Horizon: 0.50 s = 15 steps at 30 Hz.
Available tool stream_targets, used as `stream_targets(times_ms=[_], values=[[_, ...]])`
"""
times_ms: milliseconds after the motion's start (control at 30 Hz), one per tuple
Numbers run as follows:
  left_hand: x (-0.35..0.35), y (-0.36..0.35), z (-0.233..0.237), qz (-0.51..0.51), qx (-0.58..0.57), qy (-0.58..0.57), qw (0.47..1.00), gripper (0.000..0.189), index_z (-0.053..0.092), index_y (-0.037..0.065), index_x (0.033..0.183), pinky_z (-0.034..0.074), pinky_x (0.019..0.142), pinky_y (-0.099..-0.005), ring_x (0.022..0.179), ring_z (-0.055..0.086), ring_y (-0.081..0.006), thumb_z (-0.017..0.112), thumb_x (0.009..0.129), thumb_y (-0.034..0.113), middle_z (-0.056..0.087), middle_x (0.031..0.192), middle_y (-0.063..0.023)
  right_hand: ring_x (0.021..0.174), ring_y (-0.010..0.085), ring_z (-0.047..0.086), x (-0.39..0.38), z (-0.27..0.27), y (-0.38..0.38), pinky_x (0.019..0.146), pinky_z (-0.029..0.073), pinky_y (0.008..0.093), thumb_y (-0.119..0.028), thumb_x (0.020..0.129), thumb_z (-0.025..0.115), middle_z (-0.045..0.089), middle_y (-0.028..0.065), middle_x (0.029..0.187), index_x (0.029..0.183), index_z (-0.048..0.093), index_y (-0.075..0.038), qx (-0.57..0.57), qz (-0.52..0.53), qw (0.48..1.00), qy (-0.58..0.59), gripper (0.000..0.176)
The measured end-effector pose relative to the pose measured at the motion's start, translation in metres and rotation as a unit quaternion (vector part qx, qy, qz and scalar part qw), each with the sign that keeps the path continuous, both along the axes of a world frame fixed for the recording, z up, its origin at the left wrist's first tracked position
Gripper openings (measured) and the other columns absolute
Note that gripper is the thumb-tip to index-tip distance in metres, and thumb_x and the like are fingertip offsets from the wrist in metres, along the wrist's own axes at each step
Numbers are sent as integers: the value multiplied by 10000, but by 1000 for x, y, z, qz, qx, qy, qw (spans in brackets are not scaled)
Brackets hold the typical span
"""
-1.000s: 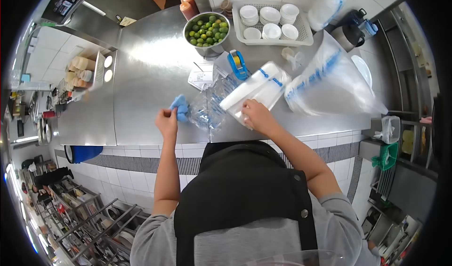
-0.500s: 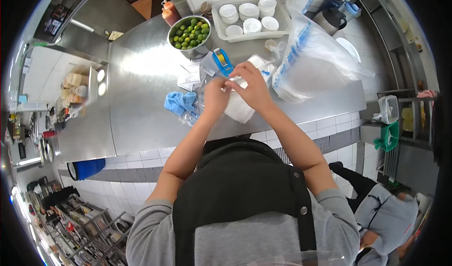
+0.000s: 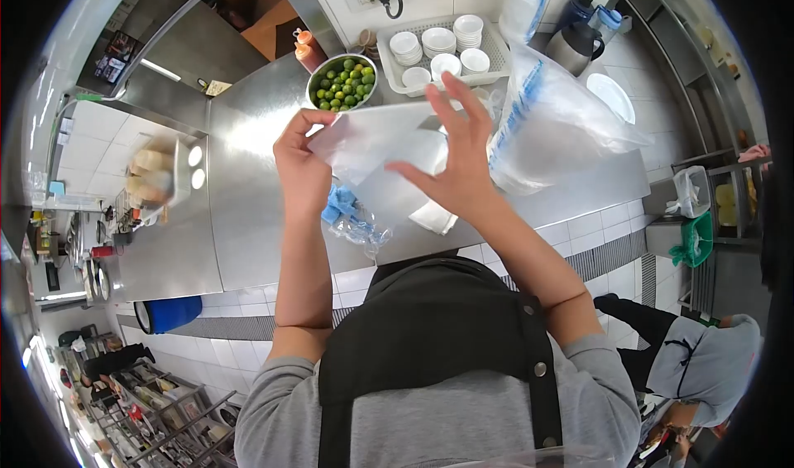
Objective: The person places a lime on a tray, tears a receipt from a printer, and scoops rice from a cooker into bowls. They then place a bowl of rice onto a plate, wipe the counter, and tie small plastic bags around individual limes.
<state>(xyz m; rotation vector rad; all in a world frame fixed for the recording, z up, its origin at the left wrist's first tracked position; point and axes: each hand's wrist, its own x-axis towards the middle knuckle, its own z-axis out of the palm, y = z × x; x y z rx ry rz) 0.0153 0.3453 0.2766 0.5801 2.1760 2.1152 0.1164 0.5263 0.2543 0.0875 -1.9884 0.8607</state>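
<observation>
Translucent plastic bag (image 3: 372,141) hangs from the bent left hand (image 3: 303,158).

Green limes (image 3: 343,83) were framed by the silver bowl (image 3: 378,96). Beside it, the bottles (image 3: 306,56) were coloured orange-red. To its right, the cups (image 3: 438,39) were white and the whitish bag (image 3: 562,120) was printed blue. Below it, translucent white was shown by the plastic (image 3: 372,141), light blue by the cloth (image 3: 339,203).
</observation>
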Motion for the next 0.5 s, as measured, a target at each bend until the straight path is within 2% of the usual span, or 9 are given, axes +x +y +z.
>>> stream_targets(times_ms=[33,133,167,200,233,267,300,400,500], values=[[-4,-8,-5,-27,-22,-11,999,277,633,-31,1042,528,755,-237,901,665,-126,656,790,-143,693,993,-76,1212,307,526,-5,13,3,1073,303,568,-177,776,793,564,158,1285,1242,605,-127,41,-18,999,-16,505],[-2,-8,-9,-114,-18,-81,990,405,612,-17,1160,532,830,-272,999,649,-138,696,779,-126,689,1059,-74,1166,328,564,-27,15,28,1070,350,482,-34,769,696,627,157,1216,1176,621,-95,95,103,976,-169,418],[6,-11,-5,-213,-60,-75,972,568,580,-3,1264,517,905,-313,1057,633,-167,801,742,-35,673,1134,-76,927,339,646,-36,21,23,892,471,431,45,789,581,671,159,962,1074,624,-80,36,55,991,-116,314],[14,-11,-16,-240,-160,-92,953,709,568,5,1304,514,912,-333,1022,644,-196,890,676,70,674,1132,-82,857,345,644,-41,36,21,818,480,423,51,794,569,660,162,902,1071,622,-83,11,38,991,-128,312],[28,-4,-30,-258,-237,40,936,716,593,-8,1265,505,915,-336,993,643,-213,925,653,158,678,1123,-84,787,350,641,-43,51,21,744,488,414,57,799,557,649,164,842,1067,619,-86,-13,22,990,-138,311],[43,6,-48,-268,-230,22,935,650,611,-13,1245,502,909,-331,992,647,-208,902,691,161,684,1116,-92,717,356,639,-46,58,22,669,497,406,62,803,544,637,167,781,1064,616,-89,-35,6,988,-149,310],[58,16,-67,-276,-222,6,935,584,629,-18,1224,499,904,-326,991,652,-202,880,730,165,690,1109,-99,573,403,618,-57,57,30,555,483,499,-89,891,616,598,165,601,1041,563,-90,12,-31,998,-53,160],[85,27,-114,-243,-14,-326,913,288,687,-15,1066,522,879,-352,929,668,-160,798,822,91,715,1035,-96,580,374,608,-68,73,49,583,479,420,23,838,566,574,170,630,1041,616,-99,-27,-109,991,-69,242],[78,7,-138,-166,262,-423,852,194,691,-6,1051,541,872,-361,941,684,-179,731,879,75,720,1027,-101,743,381,663,-75,50,84,641,509,480,-106,875,651,662,172,788,1121,559,-97,39,-183,971,-151,263]])
